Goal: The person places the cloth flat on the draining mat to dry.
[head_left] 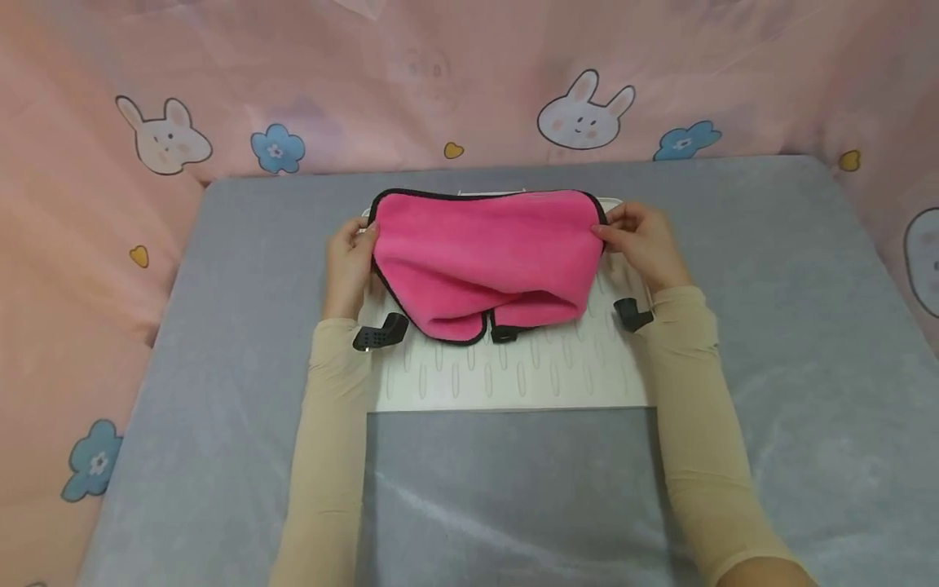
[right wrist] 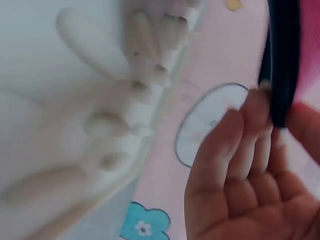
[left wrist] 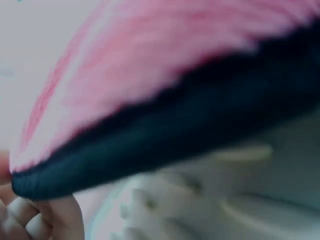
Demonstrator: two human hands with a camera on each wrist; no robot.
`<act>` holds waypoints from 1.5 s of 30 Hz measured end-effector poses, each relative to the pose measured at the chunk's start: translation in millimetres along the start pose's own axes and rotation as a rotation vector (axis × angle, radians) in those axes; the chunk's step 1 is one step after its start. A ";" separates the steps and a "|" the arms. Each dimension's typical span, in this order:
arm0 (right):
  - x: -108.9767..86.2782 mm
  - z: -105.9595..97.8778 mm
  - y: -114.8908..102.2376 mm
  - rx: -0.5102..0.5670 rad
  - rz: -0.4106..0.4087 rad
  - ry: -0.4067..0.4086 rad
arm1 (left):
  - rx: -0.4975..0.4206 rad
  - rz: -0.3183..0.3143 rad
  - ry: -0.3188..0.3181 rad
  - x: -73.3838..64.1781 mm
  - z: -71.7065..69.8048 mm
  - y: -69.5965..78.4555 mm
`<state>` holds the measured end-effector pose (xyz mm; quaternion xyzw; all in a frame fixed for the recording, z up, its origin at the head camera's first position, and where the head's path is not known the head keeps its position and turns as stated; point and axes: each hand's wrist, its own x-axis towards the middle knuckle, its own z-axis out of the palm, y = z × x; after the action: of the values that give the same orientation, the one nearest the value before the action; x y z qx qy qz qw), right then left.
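Past the near edge of a white ribbed board [head_left: 506,394], sagging over its middle in folds of pink cloth [head_left: 484,249], liable to crease if lowered unevenly; toward the far corners, pinched at both sides by left hand [head_left: 348,267] and right hand [head_left: 649,246], apt to skew from one loosened grip.

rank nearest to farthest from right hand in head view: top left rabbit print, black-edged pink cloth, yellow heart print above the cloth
1. Black-edged pink cloth: edge in the right hand
2. Yellow heart print: beyond the cloth
3. Top left rabbit print: far left
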<state>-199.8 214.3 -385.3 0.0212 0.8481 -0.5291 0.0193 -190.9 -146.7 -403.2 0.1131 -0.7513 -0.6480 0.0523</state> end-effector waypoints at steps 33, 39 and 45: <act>-25.2 2.1 12.5 -0.016 0.157 -0.356 | -0.016 -0.279 -0.360 -40.0 -10.3 -16.9; -19.3 2.5 12.7 0.015 0.165 -0.232 | -0.049 -0.262 -0.276 -38.2 -8.1 -18.6; -18.6 -0.3 12.8 0.090 0.170 -0.109 | -0.043 -0.266 -0.222 -37.4 -10.8 -16.8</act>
<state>-180.5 219.9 -395.6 0.0650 0.8164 -0.5633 0.1091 -150.6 -150.5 -415.6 0.1380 -0.7170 -0.6736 -0.1148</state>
